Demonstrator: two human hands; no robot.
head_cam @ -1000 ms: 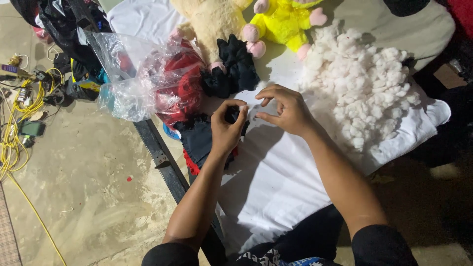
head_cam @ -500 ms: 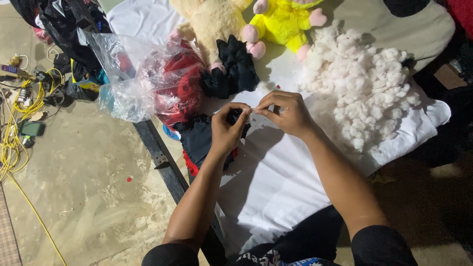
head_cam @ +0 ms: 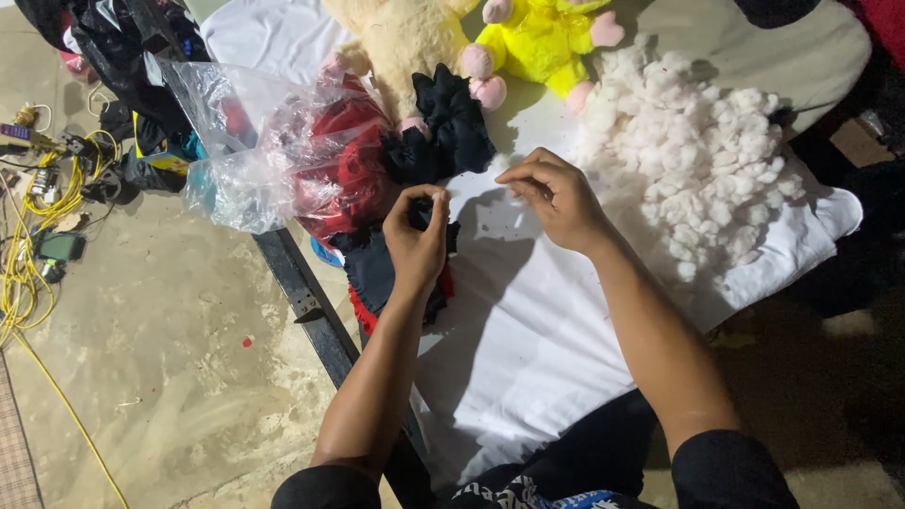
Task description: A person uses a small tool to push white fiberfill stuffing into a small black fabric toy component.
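Note:
My left hand (head_cam: 418, 247) grips a small piece of dark fabric (head_cam: 382, 273) with a red fringe, at the left edge of the white cloth (head_cam: 528, 330) that covers the table. My right hand (head_cam: 556, 198) hovers to the right of it, apart from the fabric. Its fingertips are pinched together, and nothing shows between them. A heap of white stuffing (head_cam: 693, 174) lies just right of my right hand.
A clear plastic bag (head_cam: 273, 155) with red cloth inside lies at the left. Behind the hands are a black fabric bundle (head_cam: 452, 127), a beige plush toy (head_cam: 401, 42) and a yellow plush toy (head_cam: 542, 42). Yellow cables (head_cam: 28, 245) lie on the concrete floor at far left.
My right hand has pulled away to the right from my left hand. The two hands were together on the dark fabric and now stand apart.

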